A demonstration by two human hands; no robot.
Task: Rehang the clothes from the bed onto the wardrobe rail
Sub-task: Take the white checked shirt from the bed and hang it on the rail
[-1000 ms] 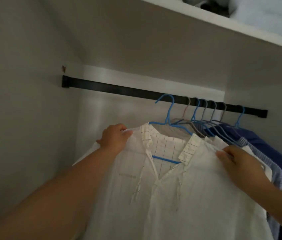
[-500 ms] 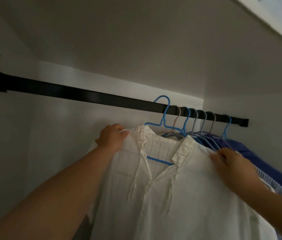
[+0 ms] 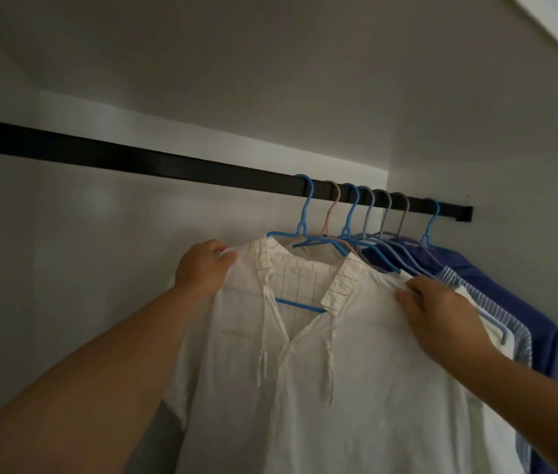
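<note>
Your white shirt [image 3: 305, 371] hangs on a blue hanger [image 3: 305, 234] whose hook is over the black wardrobe rail [image 3: 168, 165], so this garment looks hung rather than carried. It sits at the left end of the row on the rail, with the long bare stretch of rail running away to its left.

Your left hand [image 3: 202, 268] grips the shirt's left shoulder, fingers curled round the cloth. Your right hand [image 3: 438, 313] pinches the fabric at the right shoulder, fingers bent onto it. Both hands seem to be settling the shoulders on the hanger, which I judge to be the last touch before letting go.

To the right of the white shirt, six more hangers [image 3: 387, 217] crowd the rail up to its right end bracket. They carry a striped shirt [image 3: 496, 302] and a dark blue shirt [image 3: 523, 302]; what hangs on the others is hidden behind the white shirt. So a good part of the job appears done. The bed is out of view, so you cannot tell from here how many clothes remain.

Nothing blocks the rail left of the white shirt. On its right the hangers are packed close, and their grey arms lie just under your right hand, so a snag is possible as you withdraw. The wardrobe's top panel [image 3: 270, 63] is above the rail.
</note>
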